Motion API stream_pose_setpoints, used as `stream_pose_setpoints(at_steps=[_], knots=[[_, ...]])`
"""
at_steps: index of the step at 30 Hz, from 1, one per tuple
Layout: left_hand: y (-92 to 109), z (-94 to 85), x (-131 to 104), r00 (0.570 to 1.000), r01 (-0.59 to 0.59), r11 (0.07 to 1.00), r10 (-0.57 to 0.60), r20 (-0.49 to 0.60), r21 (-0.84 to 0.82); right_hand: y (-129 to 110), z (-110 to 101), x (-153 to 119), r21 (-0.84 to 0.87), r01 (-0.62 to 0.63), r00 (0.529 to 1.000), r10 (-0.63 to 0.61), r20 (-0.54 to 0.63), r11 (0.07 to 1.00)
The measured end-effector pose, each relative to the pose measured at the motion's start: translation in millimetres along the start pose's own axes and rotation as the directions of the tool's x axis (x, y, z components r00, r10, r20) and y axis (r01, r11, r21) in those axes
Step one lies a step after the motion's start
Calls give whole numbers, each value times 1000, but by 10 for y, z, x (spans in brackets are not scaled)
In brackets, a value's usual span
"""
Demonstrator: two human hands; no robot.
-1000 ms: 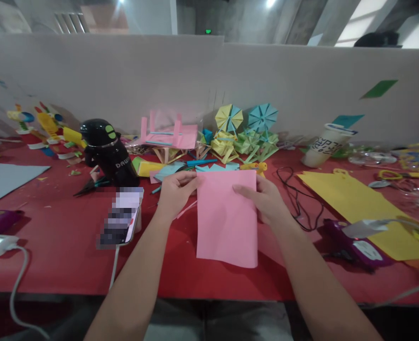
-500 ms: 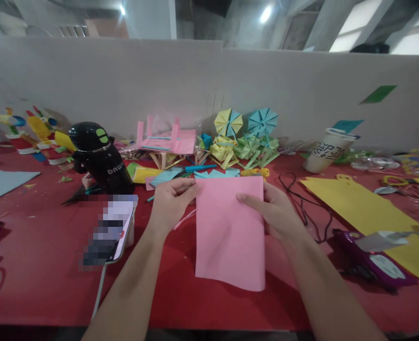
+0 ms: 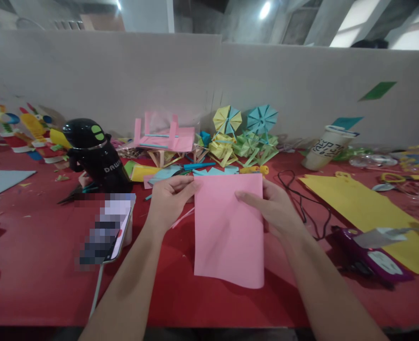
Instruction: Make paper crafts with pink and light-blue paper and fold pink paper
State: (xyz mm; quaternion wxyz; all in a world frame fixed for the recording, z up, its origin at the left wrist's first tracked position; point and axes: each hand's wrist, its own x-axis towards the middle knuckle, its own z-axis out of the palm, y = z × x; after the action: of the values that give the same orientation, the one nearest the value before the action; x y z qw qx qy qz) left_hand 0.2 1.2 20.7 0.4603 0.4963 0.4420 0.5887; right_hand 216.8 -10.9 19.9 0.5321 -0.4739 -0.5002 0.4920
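A pink sheet of paper (image 3: 227,237) is held up in front of me over the red table, its lower edge slightly curved. My left hand (image 3: 170,201) pinches its upper left corner between thumb and fingers. On the right edge, my right hand (image 3: 275,206) grips the sheet, thumb lying across the front and fingers hidden behind. A thin pink paper strip (image 3: 182,218) lies on the table beside my left hand. Behind the sheet, light blue paper pieces (image 3: 166,174) and a blue pen (image 3: 199,166) are partly visible.
A phone (image 3: 119,232) leans on a stand at left, near a black bottle (image 3: 99,156). Paper models (image 3: 245,137) and a pink paper piece with uprights (image 3: 170,139) line the back. Yellow sheets (image 3: 365,208), a purple device (image 3: 372,260), a black cord (image 3: 301,203) and a cup (image 3: 326,149) occupy the right.
Both hands keep the same hold on the pink paper. The whole view has shifted slightly, with little other visible movement.
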Motion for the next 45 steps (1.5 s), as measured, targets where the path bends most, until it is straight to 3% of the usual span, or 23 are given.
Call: stream_pose_setpoints(at_steps=[11,16,19,26,32,40,45], knots=[[-105,-57,73,999,-45,998,45,8,36,93,23,76,73,-25,1000,25,0,997],[-140,-123,160,982,-180,953,190,-15,244,193,30,201,143,-43,989,63,-135,989],[-134,-127,193,963,-251,899,269,0,359,255,9,260,106,-13,989,28,-145,994],[-320,-162,300,984,-170,947,180,-11,274,422,-44,361,10,7,993,-6,-121,1000],[-397,-188,357,984,-169,958,177,-12,230,446,-85,413,17,156,976,-152,-159,988],[-459,-175,383,985,-170,967,170,19,191,463,-64,422,-21,127,959,-128,-252,992],[-438,-148,359,988,-152,974,152,15,170,482,-96,440,50,155,972,-143,-188,987]])
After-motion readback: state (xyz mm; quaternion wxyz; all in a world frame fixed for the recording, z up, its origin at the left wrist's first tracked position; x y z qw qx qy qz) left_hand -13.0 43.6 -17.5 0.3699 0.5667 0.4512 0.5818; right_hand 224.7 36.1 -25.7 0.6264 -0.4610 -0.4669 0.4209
